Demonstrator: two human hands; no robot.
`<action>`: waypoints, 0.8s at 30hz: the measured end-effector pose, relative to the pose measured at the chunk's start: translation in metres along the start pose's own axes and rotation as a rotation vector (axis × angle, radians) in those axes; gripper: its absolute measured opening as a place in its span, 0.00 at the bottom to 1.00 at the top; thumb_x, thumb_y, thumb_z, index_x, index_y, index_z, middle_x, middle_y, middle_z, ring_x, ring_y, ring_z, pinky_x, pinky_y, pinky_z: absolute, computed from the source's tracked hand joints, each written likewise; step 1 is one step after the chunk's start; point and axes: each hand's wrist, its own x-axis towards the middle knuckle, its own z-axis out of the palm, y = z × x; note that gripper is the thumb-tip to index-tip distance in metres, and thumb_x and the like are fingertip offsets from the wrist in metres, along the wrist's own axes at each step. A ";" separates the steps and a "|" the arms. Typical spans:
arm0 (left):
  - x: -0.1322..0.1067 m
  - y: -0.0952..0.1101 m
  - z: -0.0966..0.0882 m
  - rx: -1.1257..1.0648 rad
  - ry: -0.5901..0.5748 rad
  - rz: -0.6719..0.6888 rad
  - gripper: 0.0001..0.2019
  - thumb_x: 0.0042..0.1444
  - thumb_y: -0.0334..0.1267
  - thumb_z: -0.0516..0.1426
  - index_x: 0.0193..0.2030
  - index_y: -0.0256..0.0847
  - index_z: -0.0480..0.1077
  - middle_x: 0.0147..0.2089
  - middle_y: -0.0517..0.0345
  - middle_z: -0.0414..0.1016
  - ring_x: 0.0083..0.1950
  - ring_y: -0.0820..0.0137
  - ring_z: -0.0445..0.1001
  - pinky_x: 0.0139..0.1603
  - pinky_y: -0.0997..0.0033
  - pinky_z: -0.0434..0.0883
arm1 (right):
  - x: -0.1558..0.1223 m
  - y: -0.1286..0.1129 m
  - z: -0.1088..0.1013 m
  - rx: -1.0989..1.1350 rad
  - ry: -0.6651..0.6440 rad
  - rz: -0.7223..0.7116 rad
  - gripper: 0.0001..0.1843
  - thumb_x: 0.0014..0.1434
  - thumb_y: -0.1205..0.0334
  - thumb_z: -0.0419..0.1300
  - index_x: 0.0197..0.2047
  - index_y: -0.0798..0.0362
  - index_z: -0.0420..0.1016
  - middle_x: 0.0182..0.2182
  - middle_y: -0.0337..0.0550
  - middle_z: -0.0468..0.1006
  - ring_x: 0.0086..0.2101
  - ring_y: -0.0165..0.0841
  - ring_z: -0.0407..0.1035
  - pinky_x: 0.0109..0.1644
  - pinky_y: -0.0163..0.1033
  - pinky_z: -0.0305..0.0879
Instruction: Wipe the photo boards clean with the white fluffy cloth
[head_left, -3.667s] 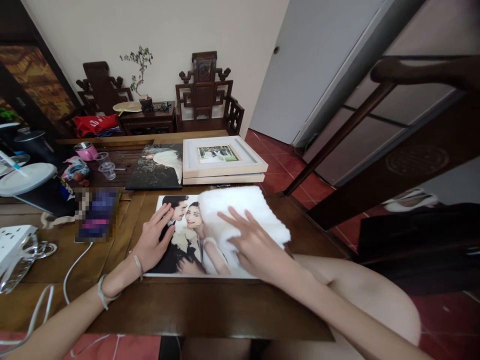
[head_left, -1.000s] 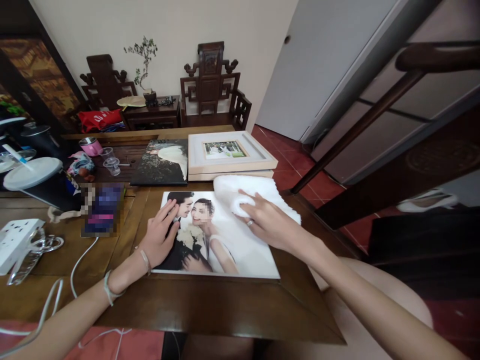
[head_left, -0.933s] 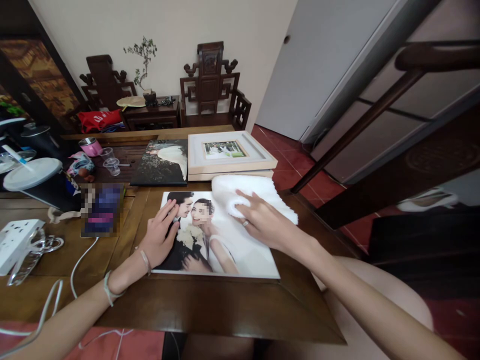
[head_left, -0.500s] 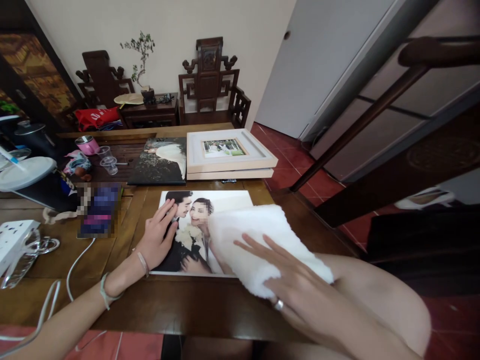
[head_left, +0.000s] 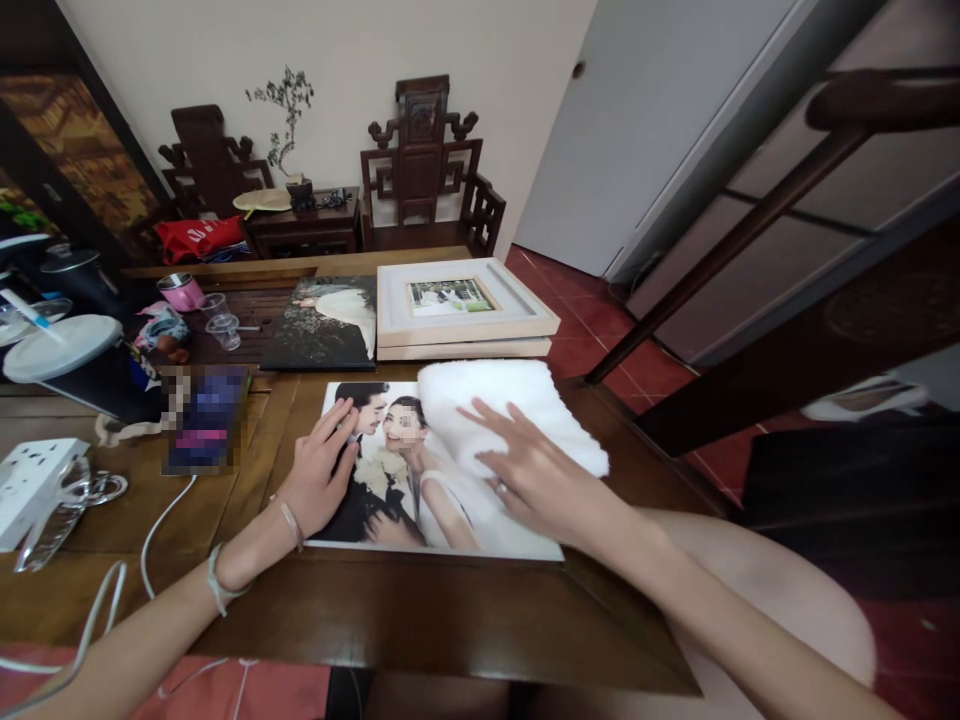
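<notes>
A large wedding photo print (head_left: pixel 397 500) of a couple lies face up on the wooden table. My left hand (head_left: pixel 322 470) rests flat on its left side, fingers stretched out and holding nothing. On the print's upper right sits a fluffy white towel (head_left: pixel 540 400), spread out and reaching past the print's right edge. My right hand (head_left: pixel 532 460) presses on this towel from above, with its fingers spread and the thumb partly hidden.
Behind the print lie a dark photo panel (head_left: pixel 322 325) and stacked pale frames (head_left: pixel 465 325). A phone (head_left: pixel 206 420) with a white cable, a power strip (head_left: pixel 34 490), a clear hair claw (head_left: pixel 64 510) and a lidded cup (head_left: pixel 75 360) stand at left.
My right hand has pushed the towel up and away across the print, baring its lower right corner. My left hand stays in place on the print.
</notes>
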 end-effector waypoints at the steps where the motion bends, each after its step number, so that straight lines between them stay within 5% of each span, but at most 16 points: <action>1: 0.000 0.000 0.000 0.001 -0.001 -0.003 0.22 0.67 0.41 0.44 0.66 0.41 0.58 0.70 0.46 0.55 0.71 0.60 0.52 0.66 0.46 0.56 | -0.009 -0.011 -0.001 0.019 0.005 0.002 0.13 0.53 0.77 0.53 0.33 0.59 0.78 0.61 0.65 0.63 0.64 0.55 0.49 0.62 0.67 0.53; 7: 0.000 0.002 -0.001 0.009 -0.010 -0.014 0.22 0.67 0.41 0.44 0.66 0.42 0.58 0.71 0.47 0.54 0.72 0.59 0.51 0.65 0.46 0.57 | -0.057 -0.065 -0.011 0.112 0.048 -0.062 0.17 0.53 0.76 0.53 0.18 0.53 0.71 0.64 0.54 0.60 0.65 0.52 0.46 0.64 0.67 0.51; 17: 0.010 -0.012 0.001 0.028 0.028 0.005 0.23 0.66 0.42 0.44 0.65 0.38 0.60 0.70 0.43 0.56 0.71 0.58 0.53 0.67 0.47 0.55 | -0.002 -0.016 -0.001 0.033 -0.040 0.012 0.16 0.48 0.79 0.54 0.34 0.58 0.80 0.62 0.60 0.63 0.64 0.54 0.50 0.63 0.67 0.51; 24: 0.013 -0.019 -0.003 0.021 0.023 0.073 0.23 0.66 0.41 0.44 0.65 0.39 0.60 0.69 0.44 0.57 0.71 0.58 0.53 0.67 0.47 0.56 | -0.023 -0.053 -0.006 0.068 -0.040 -0.003 0.15 0.47 0.78 0.56 0.33 0.57 0.81 0.63 0.62 0.61 0.64 0.55 0.48 0.64 0.67 0.49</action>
